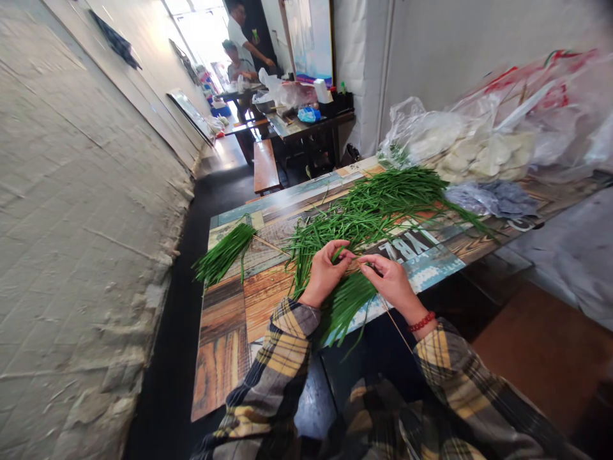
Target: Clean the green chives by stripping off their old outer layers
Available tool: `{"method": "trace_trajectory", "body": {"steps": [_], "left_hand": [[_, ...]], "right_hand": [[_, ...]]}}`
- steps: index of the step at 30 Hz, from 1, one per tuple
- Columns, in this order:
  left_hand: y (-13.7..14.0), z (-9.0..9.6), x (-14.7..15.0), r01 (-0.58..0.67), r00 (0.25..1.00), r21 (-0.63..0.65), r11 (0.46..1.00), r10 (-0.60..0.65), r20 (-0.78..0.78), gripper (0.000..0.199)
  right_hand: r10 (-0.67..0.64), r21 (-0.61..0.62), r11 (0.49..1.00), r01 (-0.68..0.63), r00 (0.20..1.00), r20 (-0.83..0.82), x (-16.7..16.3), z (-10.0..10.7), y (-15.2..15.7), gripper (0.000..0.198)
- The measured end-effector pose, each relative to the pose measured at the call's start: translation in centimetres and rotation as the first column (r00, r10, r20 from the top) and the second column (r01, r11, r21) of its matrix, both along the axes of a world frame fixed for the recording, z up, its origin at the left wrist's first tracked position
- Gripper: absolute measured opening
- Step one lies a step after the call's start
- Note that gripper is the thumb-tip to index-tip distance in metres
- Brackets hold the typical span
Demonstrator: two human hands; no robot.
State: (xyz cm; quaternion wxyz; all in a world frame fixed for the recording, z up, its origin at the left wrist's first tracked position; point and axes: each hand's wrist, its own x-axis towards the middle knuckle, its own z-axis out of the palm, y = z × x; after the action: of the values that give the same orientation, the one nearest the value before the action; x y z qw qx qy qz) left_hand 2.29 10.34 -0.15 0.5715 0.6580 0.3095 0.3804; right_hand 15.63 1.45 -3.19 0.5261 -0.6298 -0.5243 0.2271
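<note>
My left hand is closed in a pinch on a green garlic chive, its fingertips almost meeting those of the other hand. My right hand, with a red bead bracelet at the wrist, is closed too; a thin wooden skewer runs out below it toward my lap. Beneath both hands, a fan of garlic chives hangs over the table's near edge. Just beyond lies a large loose pile of chives. A neat bundle of chives with a skewer through its end rests at the table's left edge.
The patterned wooden table stands beside a rough white wall. Plastic bags with pale contents and a grey cloth occupy its right side. Farther back are a bench, another cluttered table and two people.
</note>
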Motion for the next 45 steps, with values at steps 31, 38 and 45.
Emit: {"method": "trace_trajectory", "body": {"steps": [31, 38, 45], "left_hand": [[-0.19, 0.12, 0.16, 0.017, 0.998, -0.143, 0.99, -0.009, 0.057, 0.036], [-0.1, -0.07, 0.08, 0.014, 0.999, -0.1, 0.995, -0.011, 0.036, 0.035], [-0.01, -0.51, 0.1, -0.008, 0.999, 0.06, 0.998, 0.01, -0.041, 0.033]], "right_hand": [[-0.002, 0.003, 1.0, 0.002, 0.999, 0.053, 0.02, 0.03, -0.17, 0.023], [-0.009, 0.01, 1.0, 0.009, 0.999, 0.049, -0.04, 0.0, -0.06, 0.022], [-0.027, 0.001, 1.0, 0.027, 0.999, 0.038, -0.12, -0.2, 0.14, 0.022]]}}
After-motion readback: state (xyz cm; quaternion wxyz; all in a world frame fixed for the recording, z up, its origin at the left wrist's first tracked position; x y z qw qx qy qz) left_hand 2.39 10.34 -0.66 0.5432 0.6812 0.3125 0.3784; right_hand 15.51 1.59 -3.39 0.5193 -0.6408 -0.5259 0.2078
